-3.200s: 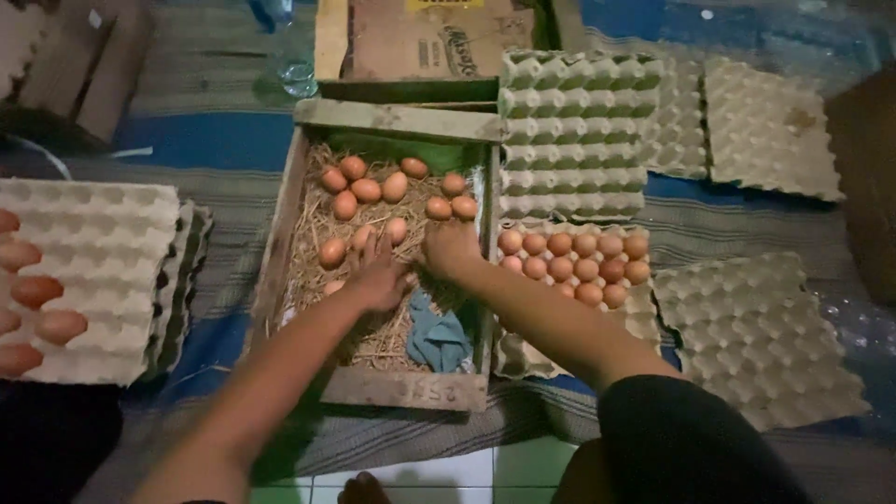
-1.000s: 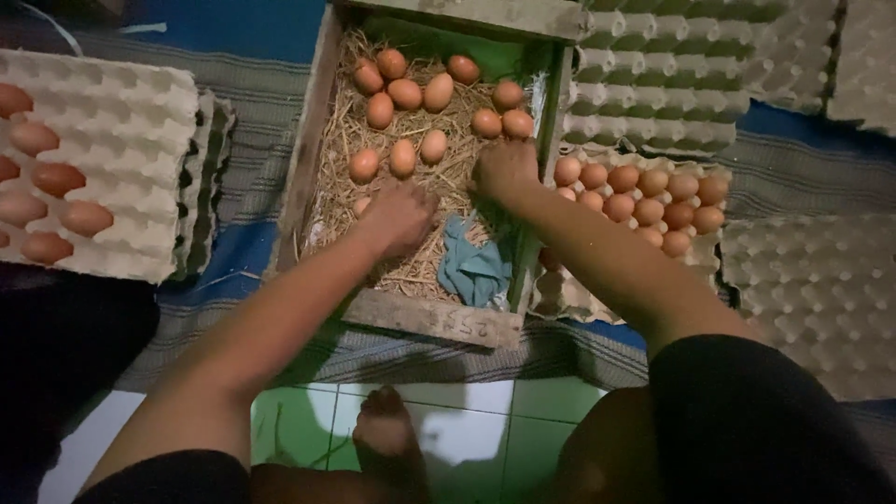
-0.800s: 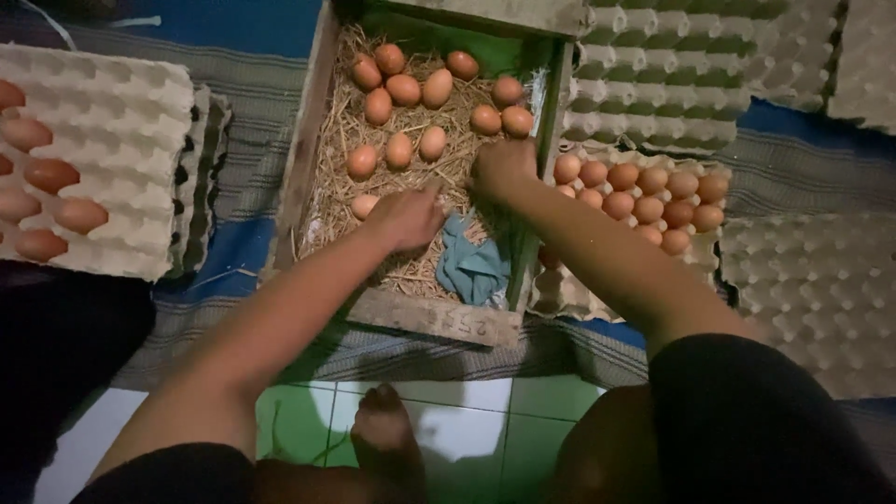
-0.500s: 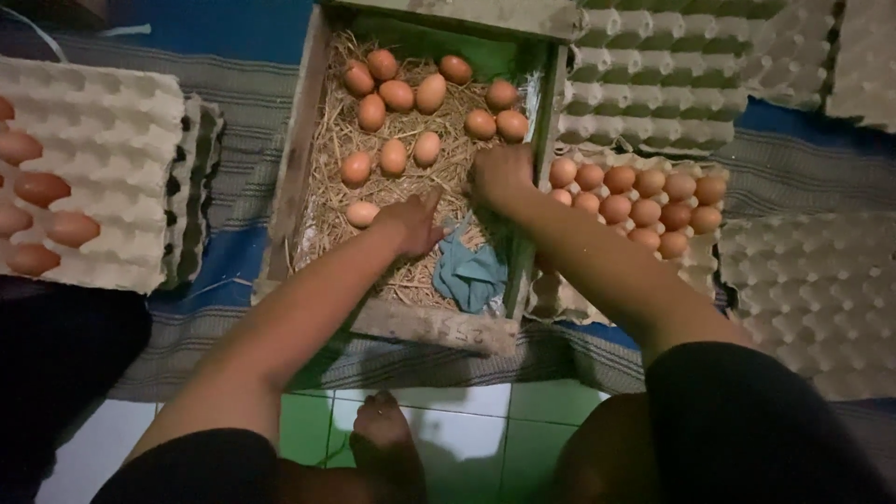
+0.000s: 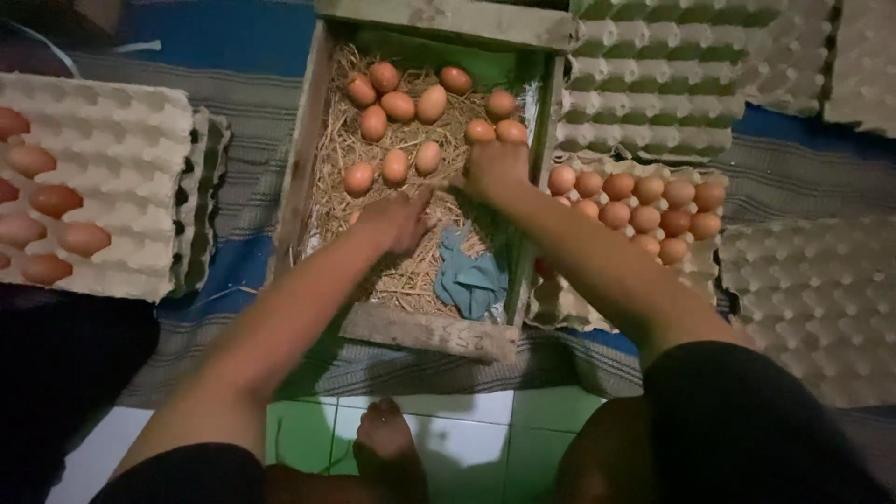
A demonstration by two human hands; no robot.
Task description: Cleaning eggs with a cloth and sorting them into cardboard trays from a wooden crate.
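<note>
Head view: hands (image 5: 439, 201) over straw (image 5: 373, 252); grips unclear.

The picture is dim. The brightest part sits in the middle and toward 12 o'clock, where the wooden crate lined with straw (image 5: 411, 271) and the brown eggs (image 5: 397, 107) catch soft light. The corners at 7 and 5 o'clock go almost black. The shiny green and white floor tiles (image 5: 467, 420) at 6 o'clock glow a little. Everything looks slightly soft and grainy. The grey cardboard egg trays (image 5: 821, 299) at 3 o'clock look dull.
</note>
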